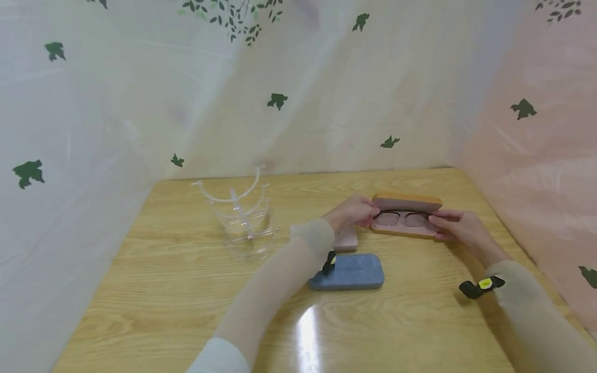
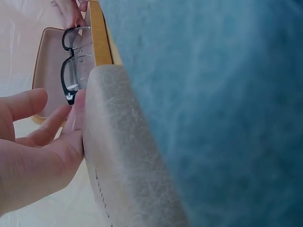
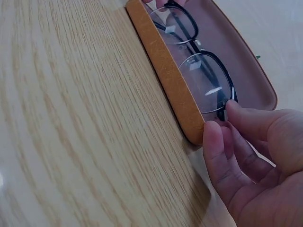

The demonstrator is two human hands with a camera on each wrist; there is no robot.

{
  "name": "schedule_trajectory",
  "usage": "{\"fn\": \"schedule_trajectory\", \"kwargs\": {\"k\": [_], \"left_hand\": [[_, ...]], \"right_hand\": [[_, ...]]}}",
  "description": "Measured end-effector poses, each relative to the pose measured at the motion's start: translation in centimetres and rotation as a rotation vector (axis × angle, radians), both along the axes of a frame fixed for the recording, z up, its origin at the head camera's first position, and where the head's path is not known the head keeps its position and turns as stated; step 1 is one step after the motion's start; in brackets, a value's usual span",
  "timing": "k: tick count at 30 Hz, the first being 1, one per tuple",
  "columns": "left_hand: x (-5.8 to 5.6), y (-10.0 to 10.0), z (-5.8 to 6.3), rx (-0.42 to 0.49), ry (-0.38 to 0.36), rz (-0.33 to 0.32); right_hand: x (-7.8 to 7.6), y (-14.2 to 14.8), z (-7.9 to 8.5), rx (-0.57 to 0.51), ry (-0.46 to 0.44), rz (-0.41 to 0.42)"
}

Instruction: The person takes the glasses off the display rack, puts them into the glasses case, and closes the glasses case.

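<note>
Black half-rimmed eyeglasses lie level in the opening of a long orange-brown glasses case with a pinkish lining; its lid stands up at the back. My left hand pinches the left end of the frame; in the left wrist view, its fingertips meet that corner. At the other end, my right hand pinches the right corner of the frame. In the right wrist view, the fingers there also meet the case's end. Folded temples show behind the lenses.
A blue glasses case lies closed under my left forearm. Behind it, partly covered by that arm, is a pale pinkish case. A clear tiered acrylic stand is at the left. Patterned sheeting borders the wooden table.
</note>
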State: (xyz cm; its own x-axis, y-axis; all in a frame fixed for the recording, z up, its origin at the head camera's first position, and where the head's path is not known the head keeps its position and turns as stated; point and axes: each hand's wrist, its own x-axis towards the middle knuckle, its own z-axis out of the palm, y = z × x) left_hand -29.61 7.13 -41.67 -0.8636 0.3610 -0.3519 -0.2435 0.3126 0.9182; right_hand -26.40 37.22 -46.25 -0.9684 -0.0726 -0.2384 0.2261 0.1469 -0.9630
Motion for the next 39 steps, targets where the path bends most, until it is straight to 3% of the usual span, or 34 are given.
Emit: {"fn": "schedule_trajectory", "kwargs": {"k": [14,23,30,39], "left_hand": [[0.24,-0.06,0.31,-0.024,-0.012,0.026],[0.1,-0.05,-0.23,0.013,-0.015,0.022],[-0.03,0.03,-0.51,0.048,-0.014,0.034],[0.15,-0.69,0.06,0.043,-0.019,0.049]], "right_hand": [[-0.12,0.7,-0.13,0.106,-0.021,0.038],[-0.16,-0.03,0.11,0.239,-0.044,0.07],[-0.42,-0.1,0.05,0.231,-0.046,0.082],[-0.41,0.33,0.38,0.142,-0.043,0.1]]}}
